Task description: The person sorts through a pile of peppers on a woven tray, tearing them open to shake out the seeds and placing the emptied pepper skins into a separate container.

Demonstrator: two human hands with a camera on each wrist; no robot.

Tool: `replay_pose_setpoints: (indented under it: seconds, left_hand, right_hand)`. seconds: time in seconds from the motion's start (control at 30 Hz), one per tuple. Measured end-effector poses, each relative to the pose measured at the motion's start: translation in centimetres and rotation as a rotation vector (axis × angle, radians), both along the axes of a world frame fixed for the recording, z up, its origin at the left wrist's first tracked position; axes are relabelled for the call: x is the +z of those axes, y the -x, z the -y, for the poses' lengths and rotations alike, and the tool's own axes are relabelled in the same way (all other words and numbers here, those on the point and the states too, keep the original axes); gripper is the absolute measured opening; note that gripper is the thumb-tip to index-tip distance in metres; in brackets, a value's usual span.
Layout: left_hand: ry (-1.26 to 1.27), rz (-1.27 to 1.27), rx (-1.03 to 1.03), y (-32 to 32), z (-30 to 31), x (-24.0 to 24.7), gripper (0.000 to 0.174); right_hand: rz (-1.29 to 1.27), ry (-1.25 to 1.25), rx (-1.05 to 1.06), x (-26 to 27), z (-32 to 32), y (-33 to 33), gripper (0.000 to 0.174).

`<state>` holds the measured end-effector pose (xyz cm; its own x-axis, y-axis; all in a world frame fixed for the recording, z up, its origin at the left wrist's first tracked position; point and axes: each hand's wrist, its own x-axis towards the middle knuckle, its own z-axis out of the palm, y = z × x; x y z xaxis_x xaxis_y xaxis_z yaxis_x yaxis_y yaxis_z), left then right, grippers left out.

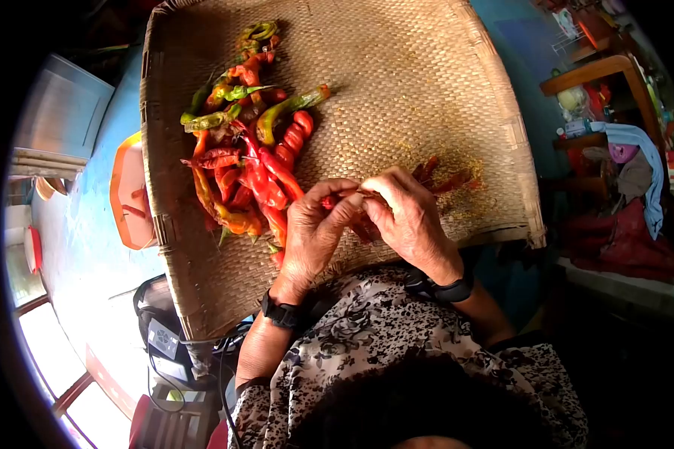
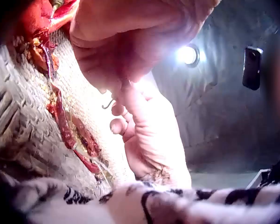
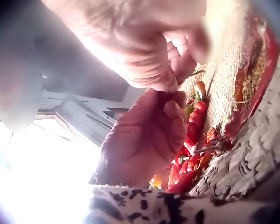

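Observation:
My left hand (image 1: pixel 311 233) pinches a small red chili pepper (image 1: pixel 328 202), most of it hidden by the fingers. The right hand (image 1: pixel 413 218) meets it fingertip to fingertip, its thumb and forefinger pinched at the same chili. A thin curved stem (image 2: pixel 108 104) pokes out beside the joined fingertips in the left wrist view. Both hands are over the near part of a woven tray (image 1: pixel 397 67). Left of them and beyond lies a heap of red, orange and green chilies (image 1: pixel 258 179). Dark red split chili pieces (image 1: pixel 454 182) lie behind the right hand among scattered yellow seeds (image 1: pixel 472 161).
The tray has a raised, bound rim (image 1: pixel 513 123) and sits close against the patterned shirt (image 1: pixel 374 322). An orange-edged container (image 1: pixel 127 198) with a few red pieces stands left of it. Cables and a black bag (image 1: pixel 153 303) are at the lower left.

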<state>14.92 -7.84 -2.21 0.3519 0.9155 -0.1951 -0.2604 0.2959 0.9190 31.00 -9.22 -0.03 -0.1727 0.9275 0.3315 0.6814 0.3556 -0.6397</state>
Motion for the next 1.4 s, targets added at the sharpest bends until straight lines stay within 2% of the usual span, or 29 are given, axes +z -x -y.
replay_pose_setpoints:
  seconds: [0.03,0.1,0.17,0.23,0.27,0.3,0.33,0.37,0.43,0.47,0.53,0.57,0.63,0.7,0.73,0.77,0.83,0.9,0.93,1.03,1.07,1.1,1.17,1.2,1.23,1.27,1.3,1.33,1.4]
  left_hand:
    - [0.022,-0.027,0.047,0.5,0.0,0.0,0.018]
    - [-0.153,-0.106,0.230,2.1,-0.7,0.6,0.012]
    - [-0.308,-0.253,0.455,4.9,-1.6,2.5,0.012]
    - [-0.352,-0.331,0.660,8.9,-2.5,3.6,0.016]
    - [-0.356,-0.260,0.809,10.0,-3.0,4.2,0.020]
    - [-0.427,-0.337,0.780,12.3,-3.2,5.0,0.021]
    - [-0.568,-0.482,0.897,13.3,-3.7,5.8,0.023]
    - [-0.556,-0.671,0.949,16.4,-4.1,5.1,0.033]
    - [-0.438,-1.041,1.220,17.8,-4.8,4.7,0.048]
    - [-0.438,-1.041,1.224,17.9,-4.6,4.5,0.048]
    - [-0.467,-1.149,1.122,17.6,-4.0,4.1,0.057]
    - [-0.492,-0.835,1.053,14.6,-3.4,5.1,0.055]
    - [-0.579,-0.766,0.942,13.6,-3.5,3.8,0.047]
    - [-0.528,-0.691,0.777,12.6,-3.2,3.1,0.036]
    - [-0.606,-0.650,0.732,11.9,-3.1,2.3,0.029]
    - [-0.703,-0.701,0.703,11.1,-3.3,1.9,0.026]
    - [-0.745,-0.937,0.619,9.0,-2.3,2.5,0.023]
    - [-0.523,-0.824,0.463,7.1,-1.2,3.5,0.019]
    - [-0.453,-0.790,0.423,6.3,-0.9,3.1,0.018]
    - [-0.436,-0.575,0.238,4.3,-0.5,1.6,0.019]
    - [-0.378,-0.581,0.174,3.5,-0.4,1.8,0.020]
    - [-0.327,-0.587,0.114,2.8,-0.2,2.1,0.020]
    - [-0.273,-0.449,0.098,1.3,-0.3,0.4,0.036]
    - [-0.343,-0.411,0.145,0.8,-0.3,-1.0,0.041]
    - [-0.347,-0.375,0.173,0.4,-0.5,-0.9,0.035]
    - [-0.356,-0.433,0.063,0.8,-0.8,-1.1,0.028]
    - [-0.254,-0.355,0.023,0.7,-0.8,0.5,0.020]
    - [-0.152,-0.236,0.027,0.6,-0.6,0.6,0.017]
    - [-0.195,-0.216,0.056,0.6,-0.6,-0.2,0.016]
  right_hand:
    - [-0.041,0.024,0.020,0.2,0.0,0.0,0.021]
    - [-0.079,0.056,0.047,0.3,0.0,-0.2,0.021]
    - [-0.162,0.187,-0.047,-0.1,-0.2,-0.5,0.021]
    - [-0.120,0.129,-0.026,-0.8,-0.6,-0.5,0.020]
    - [-0.033,0.128,0.042,-1.2,-0.8,-0.5,0.020]
    - [0.056,0.127,0.108,-1.4,-0.8,-0.4,0.019]
    - [0.113,0.133,0.127,-1.3,-1.0,0.2,0.018]
    - [0.112,0.133,0.127,-1.5,-1.1,0.7,0.018]
    - [0.203,0.128,0.203,-2.1,-1.7,1.7,0.024]
    - [0.205,0.154,0.250,-2.2,-2.1,2.1,0.028]
    - [0.248,0.132,0.269,-1.9,-2.4,3.1,0.030]
    - [0.289,0.112,0.287,-1.8,-2.5,3.4,0.032]
    - [0.355,0.110,0.308,-2.3,-2.5,3.3,0.030]
    - [0.484,0.154,0.242,-3.2,-2.5,2.8,0.024]
    - [0.463,0.124,0.212,-3.3,-2.4,2.1,0.016]
    - [0.357,0.110,0.177,-3.4,-2.6,1.3,0.011]
    - [0.426,0.087,0.062,-3.0,-2.9,-0.1,0.011]
    - [0.375,0.199,-0.038,-2.8,-2.6,-1.5,0.009]
    - [0.293,0.161,-0.038,-2.1,-2.5,-1.8,0.009]
    - [0.115,0.080,-0.057,-1.2,-2.1,-2.4,0.010]
    - [0.018,0.043,-0.073,-1.0,-2.1,-2.4,0.011]
    - [-0.064,0.124,-0.090,-0.4,-1.8,-2.1,0.011]
    - [-0.258,0.207,-0.068,0.3,-1.2,-1.1,0.011]
    - [-0.224,0.248,-0.034,0.3,-1.0,-1.0,0.011]
    - [-0.187,0.280,0.001,0.4,-0.9,-0.9,0.012]
    - [-0.172,0.269,0.017,1.3,-0.8,-0.5,0.013]
    - [-0.155,0.264,0.031,2.0,-0.7,-0.2,0.014]
    - [-0.147,0.273,0.033,1.6,-0.7,0.0,0.013]
    - [-0.189,0.284,0.063,0.8,-0.9,0.3,0.013]
